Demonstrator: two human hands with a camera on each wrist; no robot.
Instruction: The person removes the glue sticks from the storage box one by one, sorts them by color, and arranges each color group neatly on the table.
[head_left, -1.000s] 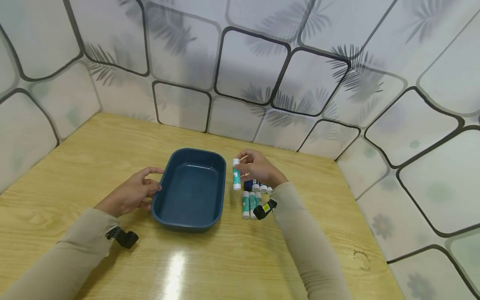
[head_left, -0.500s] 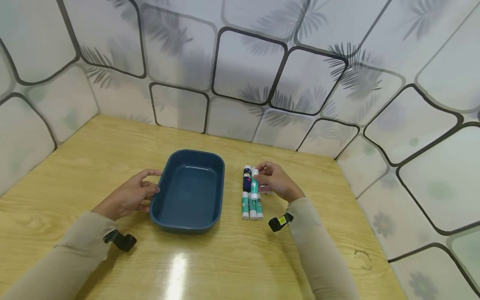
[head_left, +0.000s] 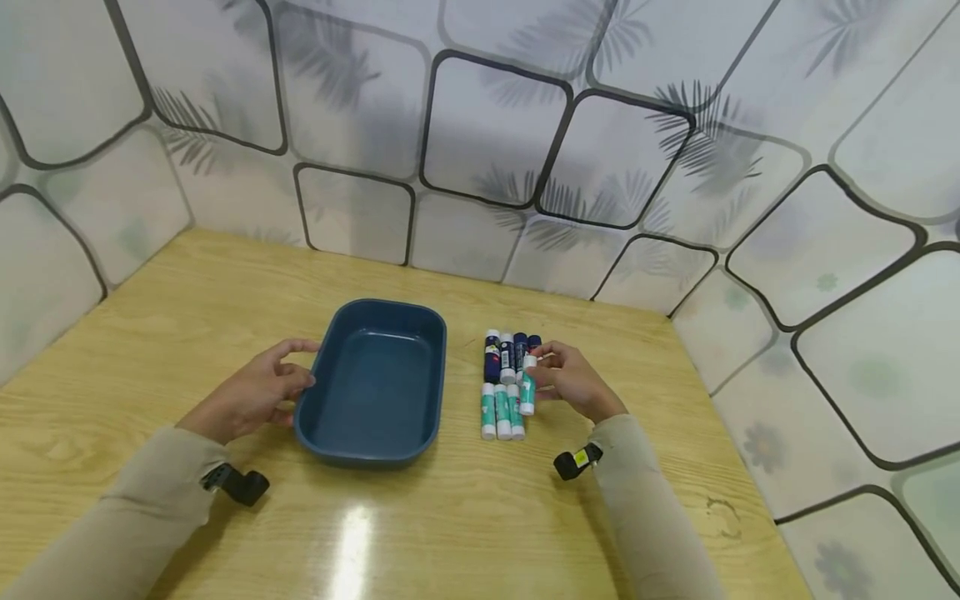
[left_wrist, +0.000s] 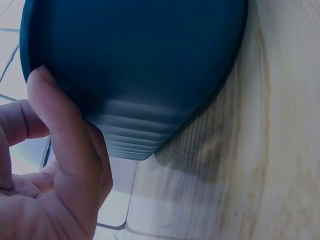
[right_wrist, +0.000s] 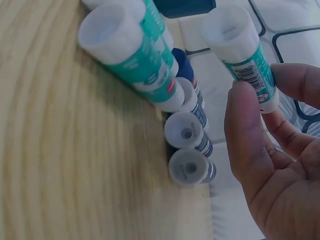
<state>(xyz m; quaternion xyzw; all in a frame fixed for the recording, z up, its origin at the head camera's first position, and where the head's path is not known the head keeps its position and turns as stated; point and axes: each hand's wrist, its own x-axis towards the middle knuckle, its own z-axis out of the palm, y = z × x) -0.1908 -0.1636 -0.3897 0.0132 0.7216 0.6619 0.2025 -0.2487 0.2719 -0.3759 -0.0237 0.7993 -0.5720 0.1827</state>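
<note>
My right hand (head_left: 576, 382) pinches a green-and-white glue stick (right_wrist: 247, 65) between thumb and fingers, its white end tipped toward the wrist camera. In the head view this glue stick overlaps the right end of a row of green glue sticks (head_left: 502, 412) lying side by side. Just behind them lies a row of dark blue glue sticks (head_left: 492, 357) with white ends. On the other side, my left hand (head_left: 258, 390) is at the left wall of a dark blue rectangular bin (head_left: 371, 457). In the left wrist view its fingertip (left_wrist: 42, 75) touches the bin's rim, fingers loosely bent.
The bin stands on a light wood-grain table (head_left: 457, 517), its inside bare. A patterned backdrop (head_left: 480, 125) with dark rounded outlines rises behind the table and along both sides. A wrist camera (head_left: 577, 460) sits below the right hand.
My right hand has carried the green glue stick rightward from beside the bin to the right end of the rows, lowering it. The dark blue row is now uncovered. My left hand stays at the bin.
</note>
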